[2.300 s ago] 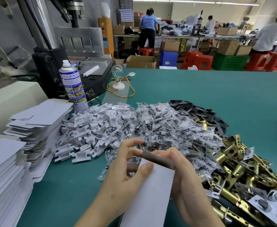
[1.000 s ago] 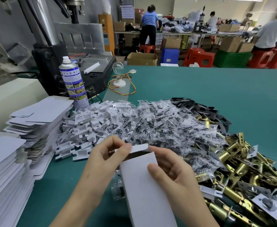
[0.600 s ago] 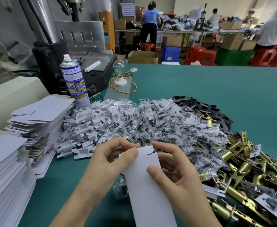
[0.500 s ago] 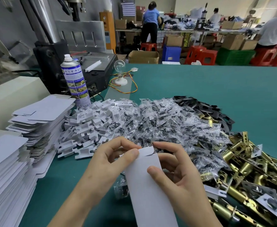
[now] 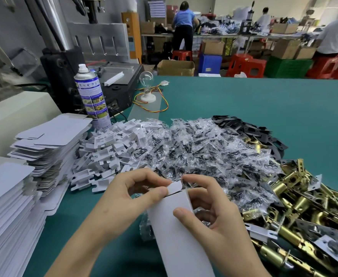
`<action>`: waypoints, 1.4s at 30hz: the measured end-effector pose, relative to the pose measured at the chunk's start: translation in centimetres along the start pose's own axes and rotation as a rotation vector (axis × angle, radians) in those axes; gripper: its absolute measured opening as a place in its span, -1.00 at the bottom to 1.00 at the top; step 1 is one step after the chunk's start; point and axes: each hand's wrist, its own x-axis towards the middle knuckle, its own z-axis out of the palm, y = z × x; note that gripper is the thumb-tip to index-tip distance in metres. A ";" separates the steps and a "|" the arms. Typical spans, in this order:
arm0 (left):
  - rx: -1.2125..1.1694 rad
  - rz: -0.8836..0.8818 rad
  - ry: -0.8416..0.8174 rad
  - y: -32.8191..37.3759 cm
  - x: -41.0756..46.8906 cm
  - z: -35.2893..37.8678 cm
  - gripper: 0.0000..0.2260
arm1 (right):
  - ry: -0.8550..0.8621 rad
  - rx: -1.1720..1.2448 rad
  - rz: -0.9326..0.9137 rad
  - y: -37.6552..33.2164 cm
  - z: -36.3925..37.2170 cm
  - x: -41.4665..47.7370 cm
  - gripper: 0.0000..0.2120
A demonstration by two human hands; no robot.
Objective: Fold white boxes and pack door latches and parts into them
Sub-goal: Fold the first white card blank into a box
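Note:
Both hands hold a long white box (image 5: pixel 176 236) over the green table, its far end pointing away from me. My left hand (image 5: pixel 124 200) grips the box's left side, thumb at the top edge beside the small end flap (image 5: pixel 175 186). My right hand (image 5: pixel 210 214) holds the right side, thumb pressed on the front face and fingers curled over the far end. Brass door latches (image 5: pixel 296 206) are piled at the right. Clear bags of black screws (image 5: pixel 200 152) lie in a heap behind the box. White plastic parts (image 5: pixel 112 148) are piled to the left of the bags.
Two stacks of flat white box blanks (image 5: pixel 44 144) stand at the left. A spray can (image 5: pixel 92 96), a black machine (image 5: pixel 96 80) and a light bulb with wires (image 5: pixel 147 90) sit behind. Black gaskets (image 5: pixel 250 126) lie beyond the bags. People work at far benches.
The box's open far end has been closed: the end flap went from standing open to nearly tucked in. Both hands stayed on the box, which moved slightly nearer to me.

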 end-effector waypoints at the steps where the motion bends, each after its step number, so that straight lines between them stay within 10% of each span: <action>1: -0.004 0.006 -0.001 0.0 0.0 0.0 -0.88 | -0.002 -0.006 -0.004 0.0 0.0 0.0 -0.55; 23: -0.210 0.136 0.020 0.0 -0.5 2.1 -0.77 | 0.146 0.460 0.263 -1.9 -1.3 0.6 -0.70; 31: 0.081 0.256 0.094 -1.0 -0.4 2.1 -0.78 | 0.169 0.458 0.283 -2.0 -1.2 0.6 -0.71; 38: -0.239 -0.005 0.134 -0.5 0.2 2.2 -0.87 | 0.097 0.456 0.326 -1.1 -1.2 1.0 -0.80; 42: -0.505 -0.242 0.224 -0.5 0.6 1.9 -0.70 | 0.037 -0.122 -0.010 -0.4 -1.3 0.6 -0.42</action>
